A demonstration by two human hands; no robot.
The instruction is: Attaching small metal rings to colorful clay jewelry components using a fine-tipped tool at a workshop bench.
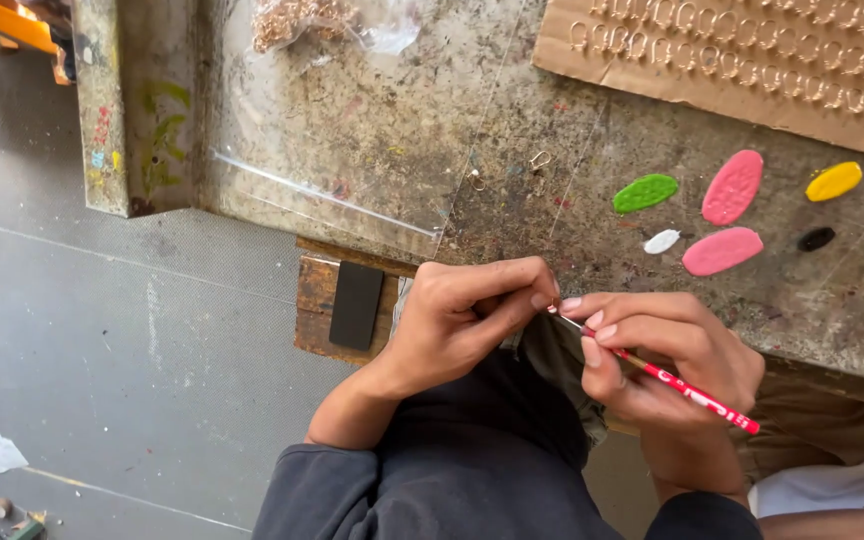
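Observation:
My left hand (pixel 457 320) pinches a tiny metal piece (pixel 553 308) between thumb and fingertips, just in front of the worn table's edge (pixel 372 235). My right hand (pixel 667 350) holds a thin red paintbrush (pixel 687 390) like a pen, its tip touching the small piece. Both hands hover over my lap. On the table beyond lie paint blobs: green (pixel 645 192), two pink (pixel 733 187), (pixel 722 251), yellow (pixel 833 181), white (pixel 662 241) and black (pixel 816 239).
A cardboard sheet (pixel 752 55) carrying rows of small metal loops lies at the back right. A clear bag (pixel 332 25) of small metal parts sits at the back. A dark phone (pixel 356 304) rests on a wooden ledge (pixel 314 300). Grey floor is to the left.

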